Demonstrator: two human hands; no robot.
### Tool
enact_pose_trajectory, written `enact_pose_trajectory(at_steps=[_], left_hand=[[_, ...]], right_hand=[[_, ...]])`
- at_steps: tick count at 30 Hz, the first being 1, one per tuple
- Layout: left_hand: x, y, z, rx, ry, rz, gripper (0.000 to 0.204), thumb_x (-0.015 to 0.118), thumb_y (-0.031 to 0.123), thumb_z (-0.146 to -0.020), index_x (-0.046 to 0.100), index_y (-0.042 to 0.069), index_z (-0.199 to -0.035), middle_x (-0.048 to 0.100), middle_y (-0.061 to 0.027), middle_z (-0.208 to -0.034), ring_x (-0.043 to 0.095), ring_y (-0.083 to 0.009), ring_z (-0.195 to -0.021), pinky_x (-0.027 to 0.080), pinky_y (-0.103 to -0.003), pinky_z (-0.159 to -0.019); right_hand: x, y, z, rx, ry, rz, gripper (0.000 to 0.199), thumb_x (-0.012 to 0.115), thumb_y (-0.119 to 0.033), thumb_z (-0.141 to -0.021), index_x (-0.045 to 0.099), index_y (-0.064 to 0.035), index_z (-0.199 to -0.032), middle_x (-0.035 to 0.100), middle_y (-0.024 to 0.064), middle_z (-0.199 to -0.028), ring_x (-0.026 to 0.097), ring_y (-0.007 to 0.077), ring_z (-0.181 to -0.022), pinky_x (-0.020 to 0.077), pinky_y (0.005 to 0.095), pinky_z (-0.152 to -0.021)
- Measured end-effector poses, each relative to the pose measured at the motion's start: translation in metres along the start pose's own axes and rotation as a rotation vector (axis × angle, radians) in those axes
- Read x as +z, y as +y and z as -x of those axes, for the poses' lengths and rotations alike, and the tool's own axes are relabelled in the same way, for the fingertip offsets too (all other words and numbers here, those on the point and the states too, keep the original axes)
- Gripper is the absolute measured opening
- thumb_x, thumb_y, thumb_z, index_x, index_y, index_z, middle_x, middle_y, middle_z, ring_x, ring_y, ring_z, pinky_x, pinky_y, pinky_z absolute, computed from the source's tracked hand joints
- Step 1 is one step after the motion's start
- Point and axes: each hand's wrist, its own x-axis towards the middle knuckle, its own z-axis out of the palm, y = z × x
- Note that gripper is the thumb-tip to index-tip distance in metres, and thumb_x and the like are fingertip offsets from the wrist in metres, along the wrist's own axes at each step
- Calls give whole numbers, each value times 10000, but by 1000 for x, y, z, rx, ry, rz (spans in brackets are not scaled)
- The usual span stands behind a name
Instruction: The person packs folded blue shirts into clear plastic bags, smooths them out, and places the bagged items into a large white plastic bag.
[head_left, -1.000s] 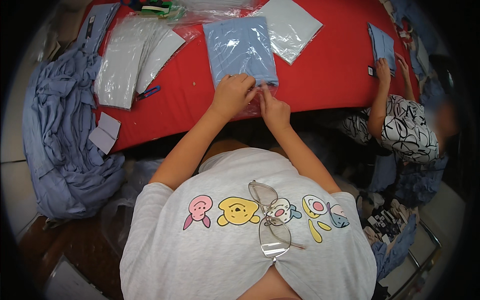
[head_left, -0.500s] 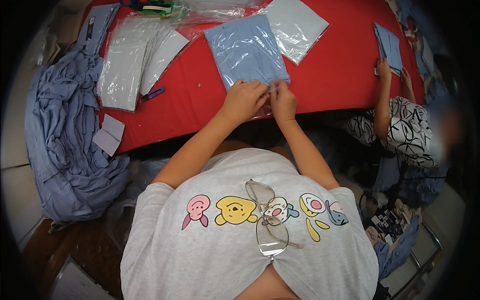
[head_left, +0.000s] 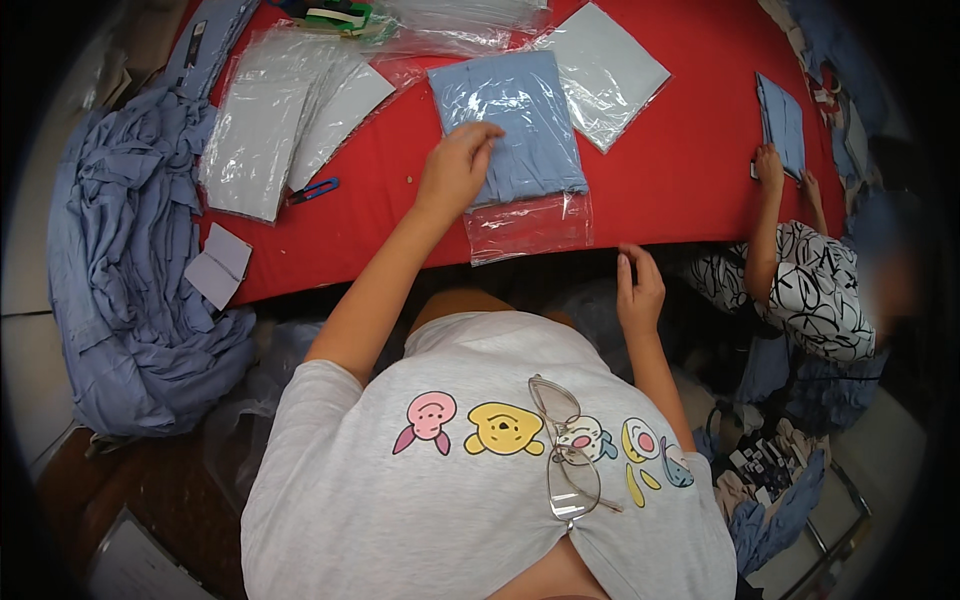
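Observation:
A folded light-blue garment in a clear plastic bag lies on the red table. My left hand rests flat on the bag's near left part, fingers spread over the cloth. The bag's empty open end lies toward me at the table's edge. My right hand hangs below the table's front edge, fingers loosely apart, holding nothing.
Stacks of empty clear bags lie at the left, with a blue clip beside them. A heap of blue garments spills off the table's left end. Another flat bag sits behind. At the right, another person's hands touch a blue packet.
Both hands were together at the bag's near end. Now my left hand has moved up onto the garment and my right hand has dropped below the table edge.

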Motion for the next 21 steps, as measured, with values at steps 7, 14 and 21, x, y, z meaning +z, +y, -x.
enact_pose_trajectory(at_steps=[7,14,21], left_hand=[[46,-53,-65,227,35,-622,607,593,338,-1058,478,209,-1640,320,-178,-1757,244,-467,-1625,198,-667,-1295],[57,-78,-42,172,-38,-589,789,573,449,-1026,356,84,-1692,242,-193,-1784,157,-405,-1665,112,-643,-1320],[57,-74,-51,213,-71,-633,649,621,495,-1001,586,145,-1547,308,-177,-1756,201,-425,-1647,130,-673,-1306]], right_hand=[[128,-104,-155,-441,-139,-162,572,604,-229,-1072,485,-27,-1594,454,220,-1663,409,401,-1554,313,512,-1280],[212,-70,-213,-468,-282,15,621,514,-394,-1097,452,-113,-1647,333,194,-1752,264,392,-1638,179,564,-1324],[208,-36,-240,-577,-284,54,584,489,-401,-1115,440,-196,-1660,344,147,-1755,282,395,-1626,227,591,-1306]])
